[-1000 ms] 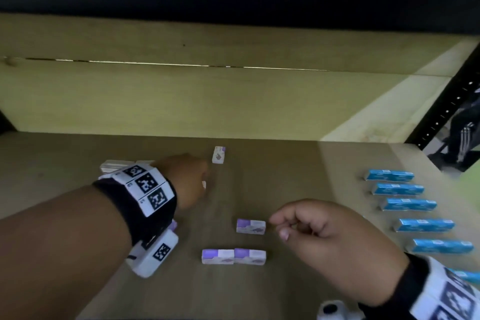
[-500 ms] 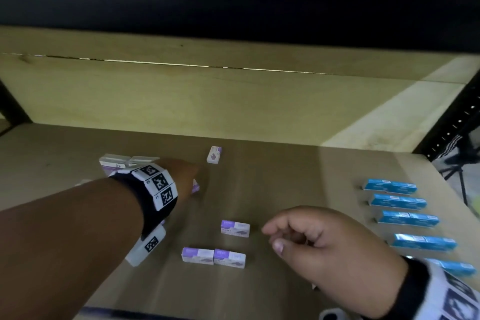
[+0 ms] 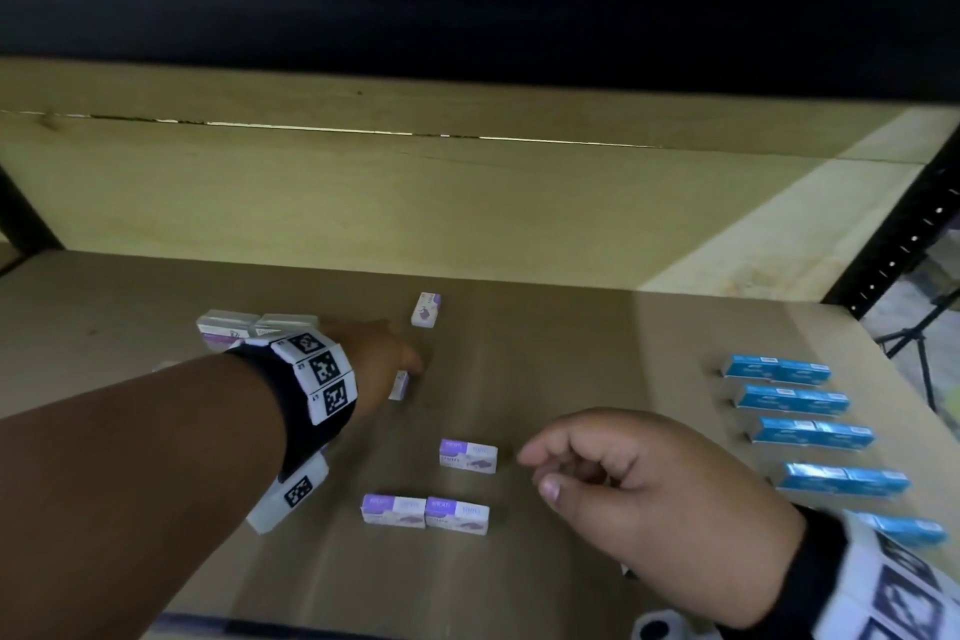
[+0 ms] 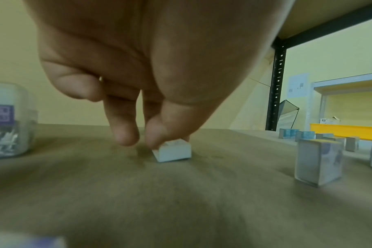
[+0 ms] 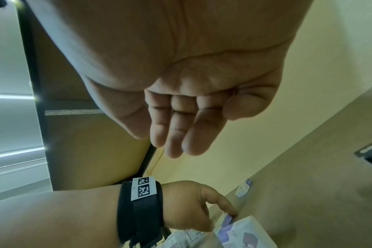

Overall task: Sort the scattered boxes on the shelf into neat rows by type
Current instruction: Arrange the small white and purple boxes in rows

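From the head camera, the job looks roughly half done. The flat blue cardboard boxes [image 3: 795, 401] lie in a tidy column on the wooden shelf board [image 3: 571, 343], well to the right of the single purple-and-white box [image 3: 468, 455] at the centre, each with its long axis running left to right. Just in front of that single box two matching purple-and-white boxes [image 3: 425, 513] sit end to end, the start of a row. Still loose are a purple-and-white box near the back panel [image 3: 426, 309], long axis pointing away from the viewer, and the small box under the left hand [image 3: 399, 385]. The left hand [image 3: 379, 369] reaches behind and left of the single box, fingertips down on that small box. The right hand [image 3: 644, 489] hovers just right of the single box, fingers loosely curled, holding nothing.

The left wrist camera shows thumb and forefinger pinching the small pale box [image 4: 173, 151] (it rests on the board, one short end towards the lens). A clear plastic tub of white pieces [image 4: 8, 120] stands left.

The right wrist camera shows the right hand's fingers [image 5: 176, 130] relaxed and together, empty.
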